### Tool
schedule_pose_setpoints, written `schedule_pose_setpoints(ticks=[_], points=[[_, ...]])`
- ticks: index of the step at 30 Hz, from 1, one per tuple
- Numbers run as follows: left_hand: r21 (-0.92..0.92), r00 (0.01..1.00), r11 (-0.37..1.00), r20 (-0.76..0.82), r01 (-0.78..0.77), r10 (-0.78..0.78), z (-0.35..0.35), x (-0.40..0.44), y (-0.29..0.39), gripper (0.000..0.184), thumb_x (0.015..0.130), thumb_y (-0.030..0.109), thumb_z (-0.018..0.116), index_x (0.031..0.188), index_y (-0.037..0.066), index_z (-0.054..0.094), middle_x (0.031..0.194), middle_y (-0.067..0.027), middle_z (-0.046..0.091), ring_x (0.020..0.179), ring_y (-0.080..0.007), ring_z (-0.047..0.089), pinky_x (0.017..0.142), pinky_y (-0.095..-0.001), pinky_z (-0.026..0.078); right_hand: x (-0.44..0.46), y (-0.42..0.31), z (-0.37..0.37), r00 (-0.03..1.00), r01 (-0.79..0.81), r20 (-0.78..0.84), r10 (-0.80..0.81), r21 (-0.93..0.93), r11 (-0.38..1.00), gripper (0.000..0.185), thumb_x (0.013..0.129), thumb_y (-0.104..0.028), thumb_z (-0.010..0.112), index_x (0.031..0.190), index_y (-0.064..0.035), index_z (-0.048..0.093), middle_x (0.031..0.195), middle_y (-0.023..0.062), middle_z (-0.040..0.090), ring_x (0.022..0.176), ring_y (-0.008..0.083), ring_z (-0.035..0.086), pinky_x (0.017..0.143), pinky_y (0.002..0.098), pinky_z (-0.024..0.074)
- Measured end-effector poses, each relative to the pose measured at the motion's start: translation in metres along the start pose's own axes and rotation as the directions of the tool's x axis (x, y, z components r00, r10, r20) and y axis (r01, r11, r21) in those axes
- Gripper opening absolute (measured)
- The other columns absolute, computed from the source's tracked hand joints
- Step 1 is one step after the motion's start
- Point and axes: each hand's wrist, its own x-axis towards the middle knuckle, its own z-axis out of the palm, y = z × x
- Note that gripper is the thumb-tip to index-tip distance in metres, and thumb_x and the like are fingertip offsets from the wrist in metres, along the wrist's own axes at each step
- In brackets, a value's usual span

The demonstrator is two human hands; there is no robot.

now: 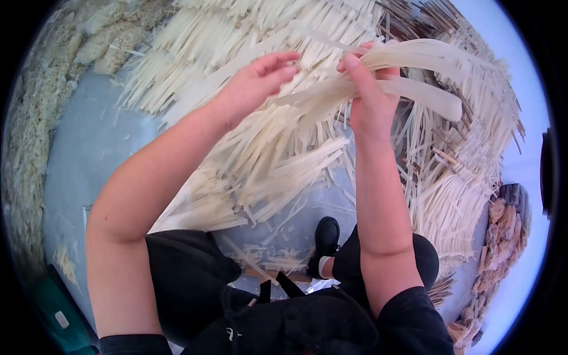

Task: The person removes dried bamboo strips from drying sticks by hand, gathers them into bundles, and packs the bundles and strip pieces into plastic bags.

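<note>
My right hand (375, 89) is closed round a bundle of pale, thin strips (417, 56), whose ends fan out to the right and to the lower left. To its left, my left hand (260, 80) is raised with thumb and fingers apart, and nothing shows between them. Under both hands lies a wide heap of similar pale strips (284, 165).
Rough, tan layered material (29, 148) lines the left edge. More strips (452, 201) and brown sticks (408, 18) lie on the right, with reddish-brown chunks (500, 236) beyond. A green box (59, 313) stands at lower left. The floor (89, 142) is grey.
</note>
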Motion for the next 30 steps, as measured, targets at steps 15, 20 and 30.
schedule_pose_setpoints(ticks=[15, 20, 30], points=[[-0.419, 0.969, 0.889, -0.073, 0.184, -0.235, 0.012, -0.171, 0.061, 0.077, 0.095, 0.063, 0.034, 0.145, 0.005, 0.032, 0.141, -0.0127, 0.045, 0.132, -0.0248, 0.040, 0.105, -0.0413, 0.037, -0.076, -0.147, 0.034, 0.973, -0.129, 0.196, 0.118, 0.042, 0.991, 0.024, 0.082, -0.007, 0.066, 0.103, -0.0010, 0.055, 0.085, 0.0060, 0.061, 0.075, 0.0139, 0.058, 0.073, 0.0290, 0.0483], [-0.751, 0.987, 0.661, -0.095, 0.013, -0.127, 0.050, -0.199, 0.055, 0.055, 0.097, 0.047, 0.044, 0.130, 0.003, 0.050, 0.124, -0.0111, 0.059, 0.114, -0.0252, 0.056, 0.101, -0.0424, 0.042, -0.162, -0.131, 0.065, 0.866, -0.427, 0.325, 0.381, 0.082, 0.901, 0.029, 0.081, -0.011, 0.068, 0.108, -0.0009, 0.060, 0.091, 0.0045, 0.065, 0.079, 0.0131, 0.061, 0.072, 0.0283, 0.0500], [-0.660, 0.654, 0.663, -0.681, -0.354, -0.329, -0.049, -0.165, -0.073, 0.020, 0.094, 0.026, 0.061, 0.104, 0.009, 0.057, 0.070, 0.0027, 0.050, 0.056, -0.0046, 0.044, 0.042, -0.0180, 0.034, -0.251, 0.002, 0.001, 0.697, -0.707, 0.096, 0.710, -0.069, 0.704, 0.027, 0.080, -0.016, 0.067, 0.104, -0.0039, 0.061, 0.081, 0.0023, 0.062, 0.069, 0.0125, 0.058, 0.064, 0.0298, 0.0499]])
